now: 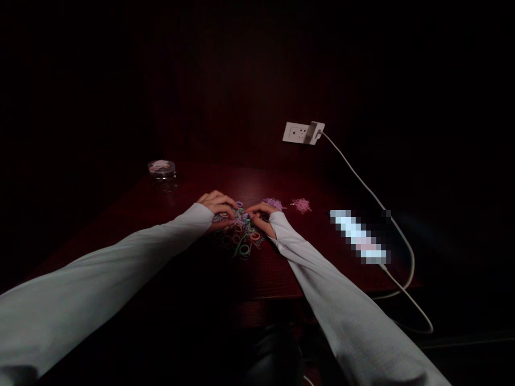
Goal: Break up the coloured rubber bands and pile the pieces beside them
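Note:
A loose heap of small multicoloured hair elastics lies on the dark red table, green, orange and purple ones among them. My left hand rests over the heap's left side, fingers bent and apart, touching it. On the right side, my right hand has its thumb and forefinger close together at the elastics. What sits between those fingertips is too small to make out. Just beyond my right hand is a little purple pile of elastics, partly covered by it. A separate pink pile lies further right.
A clear round container with coloured pieces on its top stands at the back left. To the right, a blurred-out lit phone is joined to a white cable. That cable runs to a charger in the wall socket.

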A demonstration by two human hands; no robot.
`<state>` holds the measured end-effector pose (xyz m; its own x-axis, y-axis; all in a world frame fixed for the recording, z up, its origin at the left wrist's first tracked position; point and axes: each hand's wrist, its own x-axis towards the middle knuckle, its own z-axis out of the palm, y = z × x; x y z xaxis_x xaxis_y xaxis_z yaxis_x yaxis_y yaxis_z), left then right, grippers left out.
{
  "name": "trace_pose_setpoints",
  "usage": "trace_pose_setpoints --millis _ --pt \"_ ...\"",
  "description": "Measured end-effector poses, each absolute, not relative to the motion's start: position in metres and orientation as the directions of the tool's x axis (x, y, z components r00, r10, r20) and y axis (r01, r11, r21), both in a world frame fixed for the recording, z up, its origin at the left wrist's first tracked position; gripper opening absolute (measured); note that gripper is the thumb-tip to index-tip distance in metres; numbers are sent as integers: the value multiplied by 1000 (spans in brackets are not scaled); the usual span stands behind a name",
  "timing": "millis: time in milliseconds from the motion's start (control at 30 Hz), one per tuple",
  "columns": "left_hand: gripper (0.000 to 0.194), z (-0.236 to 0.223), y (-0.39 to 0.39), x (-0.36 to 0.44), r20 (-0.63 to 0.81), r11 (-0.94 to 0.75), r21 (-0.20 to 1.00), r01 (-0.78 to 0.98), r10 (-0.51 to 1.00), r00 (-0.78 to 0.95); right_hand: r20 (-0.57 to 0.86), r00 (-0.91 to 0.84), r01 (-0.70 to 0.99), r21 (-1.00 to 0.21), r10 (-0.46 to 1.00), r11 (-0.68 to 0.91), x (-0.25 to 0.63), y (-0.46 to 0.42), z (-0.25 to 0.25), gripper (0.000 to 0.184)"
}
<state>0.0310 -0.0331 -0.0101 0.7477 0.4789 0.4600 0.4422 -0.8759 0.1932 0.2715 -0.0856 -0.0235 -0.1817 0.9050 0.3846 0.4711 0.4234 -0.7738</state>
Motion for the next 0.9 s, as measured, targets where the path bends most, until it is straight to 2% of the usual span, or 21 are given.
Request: trace_pose_setpoints --millis 300,433,600,733,900 --pt "19 -15 -23 31 517 -847 330 417 532 671 399 -156 506 -753 904 420 273 -84 -25 17" --pt "19 -13 -23 32 548 -838 369 402 545 634 426 -206 535 -705 881 466 274 -84 -27 15" --pt "21 -9 -29 33 580 -858 370 356 513 633 468 -260 566 -635 845 526 273 -85 -26 11" --pt "19 -10 -31 34 577 -866 342 364 499 647 523 -236 578 -602 819 551 275 -86 -24 17" --pt "17 -14 -30 34 589 -884 309 352 468 659 527 -220 625 -570 821 533 278 -84 -26 20"
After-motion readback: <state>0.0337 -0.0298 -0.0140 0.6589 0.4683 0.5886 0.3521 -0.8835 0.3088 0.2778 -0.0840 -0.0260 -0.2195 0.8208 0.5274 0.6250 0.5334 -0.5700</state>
